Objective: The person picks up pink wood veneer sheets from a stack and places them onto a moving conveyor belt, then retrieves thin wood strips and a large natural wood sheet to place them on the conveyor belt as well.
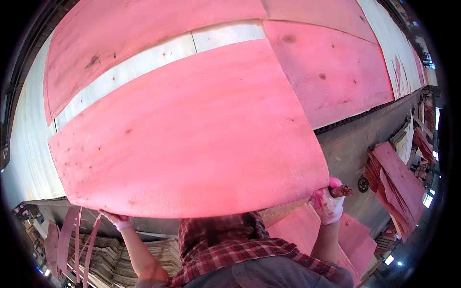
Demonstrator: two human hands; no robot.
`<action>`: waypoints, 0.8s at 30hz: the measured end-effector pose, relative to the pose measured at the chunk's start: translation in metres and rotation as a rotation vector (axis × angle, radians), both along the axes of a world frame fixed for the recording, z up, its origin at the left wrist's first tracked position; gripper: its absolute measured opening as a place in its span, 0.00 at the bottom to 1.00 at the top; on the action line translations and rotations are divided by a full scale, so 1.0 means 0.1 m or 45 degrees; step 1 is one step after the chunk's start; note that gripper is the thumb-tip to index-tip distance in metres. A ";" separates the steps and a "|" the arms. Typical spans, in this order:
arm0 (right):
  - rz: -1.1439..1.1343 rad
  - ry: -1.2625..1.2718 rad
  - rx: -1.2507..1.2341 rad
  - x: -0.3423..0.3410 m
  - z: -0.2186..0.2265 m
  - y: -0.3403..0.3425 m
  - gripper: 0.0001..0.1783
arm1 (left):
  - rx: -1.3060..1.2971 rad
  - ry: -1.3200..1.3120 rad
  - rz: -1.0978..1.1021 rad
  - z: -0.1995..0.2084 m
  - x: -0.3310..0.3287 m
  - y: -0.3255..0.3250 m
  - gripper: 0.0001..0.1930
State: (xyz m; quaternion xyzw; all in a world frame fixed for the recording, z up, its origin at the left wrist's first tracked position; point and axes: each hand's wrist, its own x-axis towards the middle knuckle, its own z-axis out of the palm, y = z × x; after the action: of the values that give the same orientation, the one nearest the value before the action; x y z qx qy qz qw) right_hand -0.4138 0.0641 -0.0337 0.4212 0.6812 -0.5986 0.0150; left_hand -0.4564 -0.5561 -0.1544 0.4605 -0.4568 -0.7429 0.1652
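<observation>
A large pink veneer sheet (192,139) stretches in front of me, its near edge bowed across my chest. My right hand (329,205), in a white glove stained pink, grips the near right corner. A dark reddish-brown piece (341,191) sticks out at those fingers; whether it is a stained fingertip or something separate I cannot tell. At the near left corner my left hand (117,220) holds the same edge, its fingers partly hidden under the sheet. Beyond lie another pink sheet (144,36) and a knotty pink sheet (331,72), with pale veneer (165,53) showing between.
Pale veneer (29,149) runs along the left side of the work surface. Stacked raw veneer (110,261) stands low at left, beside hanging pink strips (79,245). Pink sheets (353,240) lie low at right, and a leaning pink pile (394,180) stands farther right.
</observation>
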 end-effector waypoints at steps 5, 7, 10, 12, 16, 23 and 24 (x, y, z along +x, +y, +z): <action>-0.129 -0.012 0.008 -0.41 -0.52 0.44 0.07 | 0.361 -0.185 -0.173 0.08 -0.18 0.51 0.36; -0.131 -0.072 -0.038 -0.47 -0.85 0.70 0.08 | 0.273 -0.317 -0.193 -0.14 -0.18 0.60 0.32; -0.092 -0.082 0.094 -0.60 -1.15 0.76 0.09 | 0.239 -0.396 -0.082 -0.37 -0.30 0.65 0.30; -0.148 -0.152 0.127 -0.65 -1.20 0.74 0.09 | 0.205 -0.445 0.002 -0.45 -0.33 0.64 0.29; -0.147 -0.213 0.194 -0.54 -1.32 0.59 0.11 | 0.081 -0.651 0.071 -0.37 -0.39 0.59 0.30; -0.088 -0.131 0.268 -0.57 -1.66 0.56 0.13 | 0.130 -0.578 0.147 -0.73 -0.37 0.27 0.42; -0.088 -0.176 0.259 -0.59 -1.70 0.58 0.13 | 0.130 -0.666 0.202 -0.76 -0.43 0.25 0.41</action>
State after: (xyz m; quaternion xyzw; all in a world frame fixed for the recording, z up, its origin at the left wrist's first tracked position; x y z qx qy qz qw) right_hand -0.4727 0.1222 -0.2041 0.4842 0.7208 -0.4961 -0.0015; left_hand -0.4990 -0.5310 -0.2307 0.6788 -0.4085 -0.6055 0.0761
